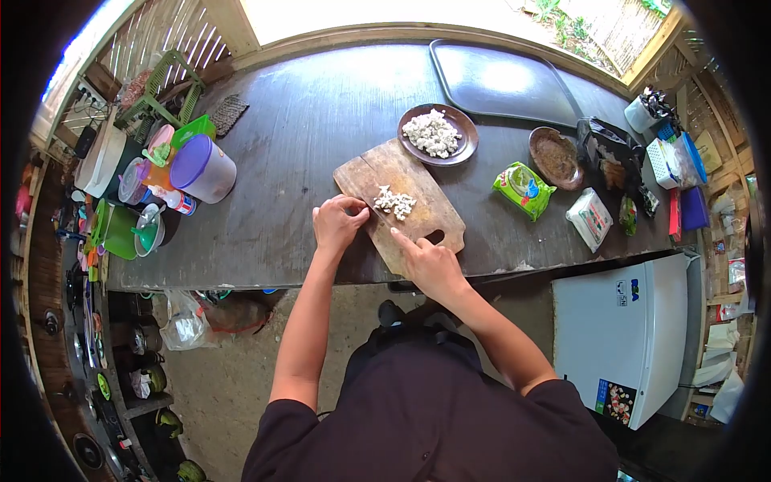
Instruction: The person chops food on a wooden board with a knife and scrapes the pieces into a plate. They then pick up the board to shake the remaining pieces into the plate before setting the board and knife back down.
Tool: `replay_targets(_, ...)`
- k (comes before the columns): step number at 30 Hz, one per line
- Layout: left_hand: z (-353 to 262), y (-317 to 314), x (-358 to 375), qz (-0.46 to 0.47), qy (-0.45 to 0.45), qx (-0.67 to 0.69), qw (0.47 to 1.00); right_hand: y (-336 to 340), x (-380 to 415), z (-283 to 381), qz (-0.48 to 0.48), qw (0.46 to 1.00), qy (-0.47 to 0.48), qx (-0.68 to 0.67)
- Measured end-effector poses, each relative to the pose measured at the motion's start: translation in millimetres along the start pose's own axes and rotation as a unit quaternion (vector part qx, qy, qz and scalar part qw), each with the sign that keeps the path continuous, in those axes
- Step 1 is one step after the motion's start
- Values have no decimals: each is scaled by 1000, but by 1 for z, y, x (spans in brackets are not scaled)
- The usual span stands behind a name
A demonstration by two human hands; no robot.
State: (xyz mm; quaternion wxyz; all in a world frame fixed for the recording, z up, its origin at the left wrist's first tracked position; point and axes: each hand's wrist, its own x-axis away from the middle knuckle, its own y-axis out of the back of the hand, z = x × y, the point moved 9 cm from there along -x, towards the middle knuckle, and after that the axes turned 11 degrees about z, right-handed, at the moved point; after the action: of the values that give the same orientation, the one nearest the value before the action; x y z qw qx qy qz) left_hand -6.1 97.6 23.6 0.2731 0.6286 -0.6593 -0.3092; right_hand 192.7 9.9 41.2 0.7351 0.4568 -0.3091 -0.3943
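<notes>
Currently, left hand [338,226] at board's [365,178] left edge, center frame, grip unclear; right hand [431,265] index extended beside white pieces [394,202], grasping nothing visible.

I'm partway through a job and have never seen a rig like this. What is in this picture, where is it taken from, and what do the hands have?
There is no machine here: these are a person's bare hands, seen by one camera worn on the head, looking forward and down. Picture left is the person's left.

On the dark table lies a wooden board with a small pile of white bits. Beyond it, a brown plate holds a bigger white heap. To the right are a green pack, a white pack and a black bag; to the left, a purple-lidded tub.

The left hand is pinched at the board's edge; I cannot tell whether it holds anything. The right hand points its index finger at the bits.
</notes>
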Motion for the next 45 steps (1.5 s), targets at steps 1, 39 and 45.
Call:
replay_targets(1,1,0,1,-2,0,-2,1000,2,5,-1,-13,1000,3,-8)
replay_targets(39,10,-5,14,-67,68,-24,995,-6,-19,1,-5,999,0,-41)
replay_targets(45,1,-1,19,-78,37,-48,995,-4,-16,0,-13,999,3,-39)
